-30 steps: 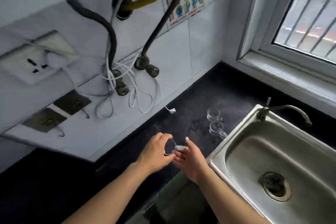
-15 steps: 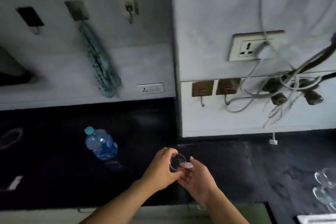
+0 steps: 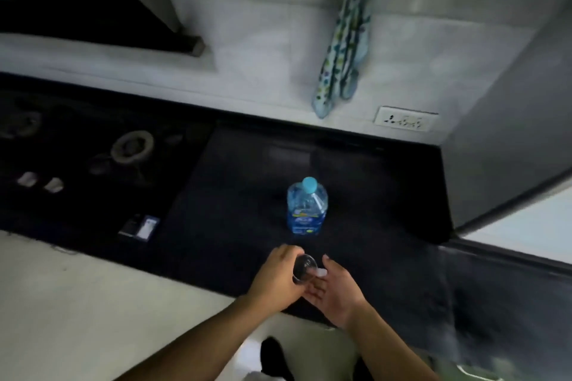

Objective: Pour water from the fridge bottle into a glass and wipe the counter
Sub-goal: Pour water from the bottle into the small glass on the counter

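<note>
Counting what's on show: one bottle point(image 3: 306, 210), one glass point(image 3: 305, 268), two hands. Bottle is clear plastic, standing upright on the dark counter point(image 3: 235, 195) roughly mid-frame, with its light blue cap point(image 3: 309, 184) on. One blue label point(image 3: 305, 223) wraps the lower half and has a pale oval logo on it. The writing is too blurry to read, so no brand from me.

Glass is small and clear, held just in front of the bottle over the near edge of the counter, mouth tipped toward the camera. Left hand point(image 3: 275, 277) has its fingers and thumb curled round it from the left side. Right hand point(image 3: 337, 294) is spread loosely, fingers relaxed right beside the glass. Whether the fingertips actually touch it, I can't tell.

Other stuff:
- one patterned blue-green cloth point(image 3: 343, 40) hanging on the white wall point(image 3: 263, 40) behind the bottle
- one white socket point(image 3: 405, 119) low on the wall, right of the cloth
- one round burner point(image 3: 133, 145) at the left of the counter
- two pale knobs point(image 3: 28, 179) nearer the left edge
- one small dark box point(image 3: 139, 227) with a pale panel, lying at the counter's front edge left of the bottle

Print on the box isn't legible either.
</note>
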The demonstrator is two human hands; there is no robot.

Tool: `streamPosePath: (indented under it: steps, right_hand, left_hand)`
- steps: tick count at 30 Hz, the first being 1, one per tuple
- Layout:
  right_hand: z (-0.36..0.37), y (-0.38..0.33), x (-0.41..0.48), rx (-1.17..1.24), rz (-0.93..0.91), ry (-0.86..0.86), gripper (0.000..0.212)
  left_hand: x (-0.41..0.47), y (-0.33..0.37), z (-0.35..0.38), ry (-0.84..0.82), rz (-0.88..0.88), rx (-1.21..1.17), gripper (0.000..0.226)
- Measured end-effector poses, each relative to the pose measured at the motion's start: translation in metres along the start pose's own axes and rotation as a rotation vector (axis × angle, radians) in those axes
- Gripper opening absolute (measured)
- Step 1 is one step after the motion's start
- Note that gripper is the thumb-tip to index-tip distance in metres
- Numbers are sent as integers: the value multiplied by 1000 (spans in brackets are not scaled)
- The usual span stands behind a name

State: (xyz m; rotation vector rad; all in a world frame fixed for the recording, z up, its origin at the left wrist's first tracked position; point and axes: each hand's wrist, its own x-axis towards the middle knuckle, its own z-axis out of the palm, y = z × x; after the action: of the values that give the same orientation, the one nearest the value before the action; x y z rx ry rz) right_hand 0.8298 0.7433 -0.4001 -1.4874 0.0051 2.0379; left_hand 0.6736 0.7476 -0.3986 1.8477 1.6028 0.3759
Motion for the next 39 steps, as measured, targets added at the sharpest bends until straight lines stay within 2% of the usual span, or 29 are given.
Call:
streamPosePath:
  steps: [7,16,26,29,34,39]
  right_hand:
    - [27,3,43,-86,58,113,44]
    - [46,-22,67,-126,90,272,45]
    - [33,-23,64,-168,73,273,44]
    - [26,-20,56,-219,45,274,36]
    - [23,-21,29,-637,-73,299,19]
    - [29,-36,-7,-1258,-310,368,14]
  left_hand:
    - [14,-38,3,-6,-95,-40,45]
    - [32,-43,6,-42,-138,-87,51]
    - [36,-39,8,-84,-108,27,59]
    - [35,-38,8,-112,-101,61,59]
    - [31,-31,2,-139,-122,90,73]
    - [29,-21,-19,-106,-66,178,77]
